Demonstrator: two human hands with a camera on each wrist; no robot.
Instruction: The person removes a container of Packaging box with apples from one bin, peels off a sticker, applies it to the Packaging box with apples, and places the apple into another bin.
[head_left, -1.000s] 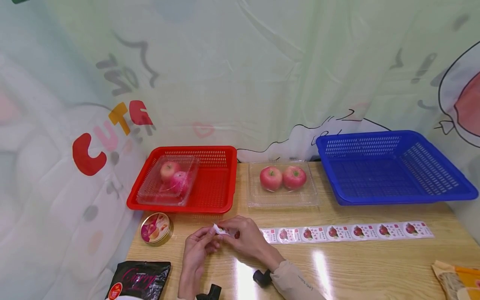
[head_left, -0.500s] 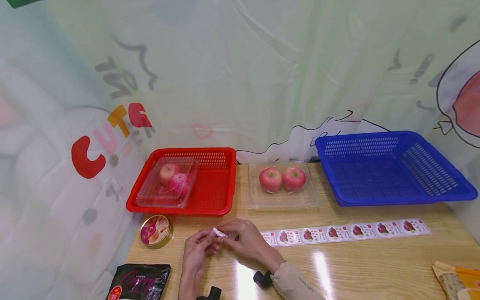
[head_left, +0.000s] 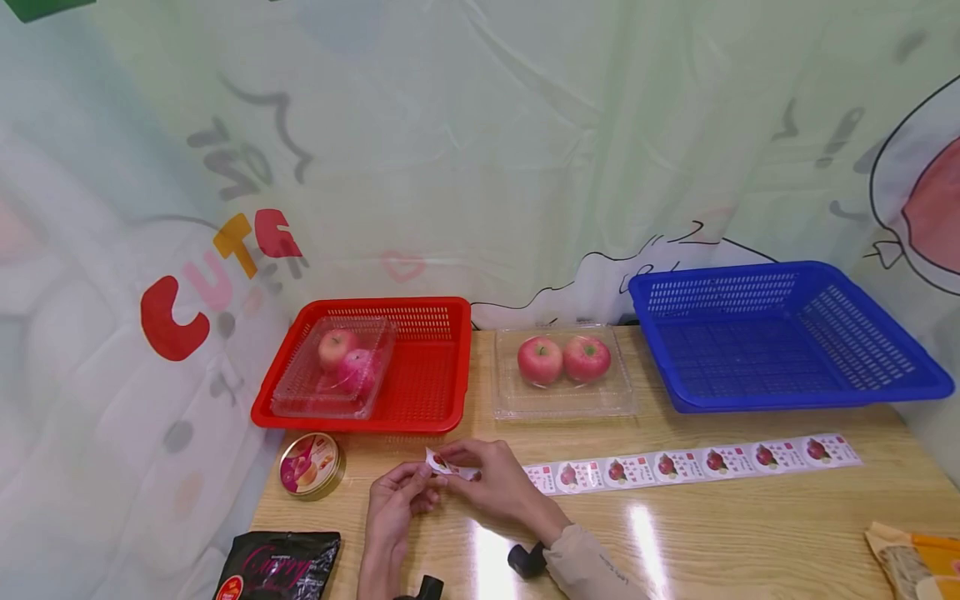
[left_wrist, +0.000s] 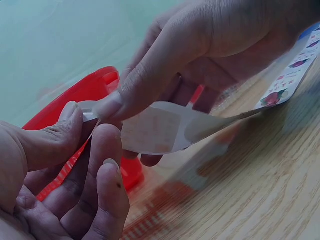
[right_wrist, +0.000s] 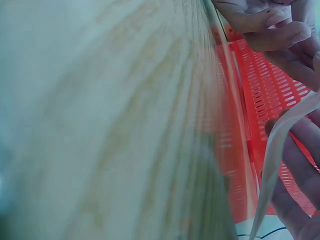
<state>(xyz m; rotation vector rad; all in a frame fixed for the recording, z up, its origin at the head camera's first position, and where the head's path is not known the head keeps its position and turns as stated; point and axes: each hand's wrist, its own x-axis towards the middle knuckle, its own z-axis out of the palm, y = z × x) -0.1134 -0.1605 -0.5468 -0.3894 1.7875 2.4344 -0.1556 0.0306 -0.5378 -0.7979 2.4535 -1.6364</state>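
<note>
A long strip of apple stickers [head_left: 667, 467] lies across the table, and its left end is lifted between both hands. My left hand [head_left: 392, 504] pinches the tip of that end between thumb and forefinger. Just to its right, my right hand [head_left: 498, 483] pinches the strip close to the same tip. In the left wrist view the pale underside of the sticker strip [left_wrist: 155, 127] shows, twisting down toward the table. The right wrist view catches the strip [right_wrist: 272, 155] edge-on beside the fingers. Behind the hands, a clear plastic box [head_left: 510, 400] contains two apples [head_left: 563, 360].
A red basket [head_left: 431, 419] at back left holds another clear box [head_left: 300, 400] with apples. The blue basket [head_left: 810, 400] stands at back right. A round tin [head_left: 309, 465] and a black packet [head_left: 277, 562] lie on the left; an orange packet [head_left: 918, 562] lies at far right.
Both hands stay nearly in place, still pinching the strip's end. The lifted end has turned slightly, and the strip's far right end has shifted a little to the left.
</note>
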